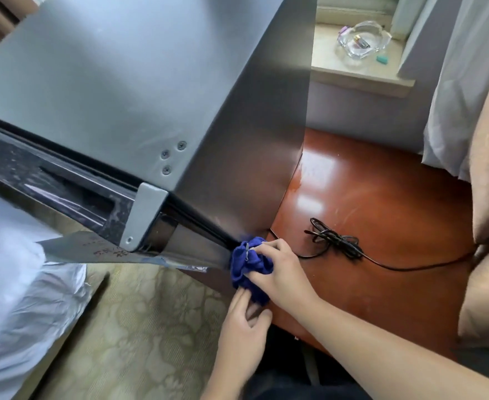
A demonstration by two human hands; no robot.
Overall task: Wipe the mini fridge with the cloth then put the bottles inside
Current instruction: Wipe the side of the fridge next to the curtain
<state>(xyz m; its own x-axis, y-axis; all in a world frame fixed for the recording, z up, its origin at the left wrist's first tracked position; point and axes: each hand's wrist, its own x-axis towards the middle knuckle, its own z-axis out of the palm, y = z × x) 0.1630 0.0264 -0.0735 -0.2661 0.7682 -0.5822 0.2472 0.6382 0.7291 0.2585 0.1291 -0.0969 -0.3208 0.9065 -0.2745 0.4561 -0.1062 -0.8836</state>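
– Two hands on it? Where is the cloth [249, 264]?
– Bunched under the right hand [280, 272], whose fingers curl over it and grip it against the bottom front corner of the fridge [122, 82], by the door edge. The left hand [243, 321] is just below, its fingertips at the cloth's hanging end; it is blurred, so I cannot tell whether it pinches or only touches.
– How does the cloth look?
– Deep blue, soft, crumpled into a wad, with one tail drooping.
– And the fridge?
– A grey metal box with a smudged, dull sheen, three screws [174, 157] near the corner and a bent hinge plate [142, 215] over the dark door. It stands on a glossy red-brown wooden table [381, 197], where a black cord [335, 241] lies looped beside the right hand.
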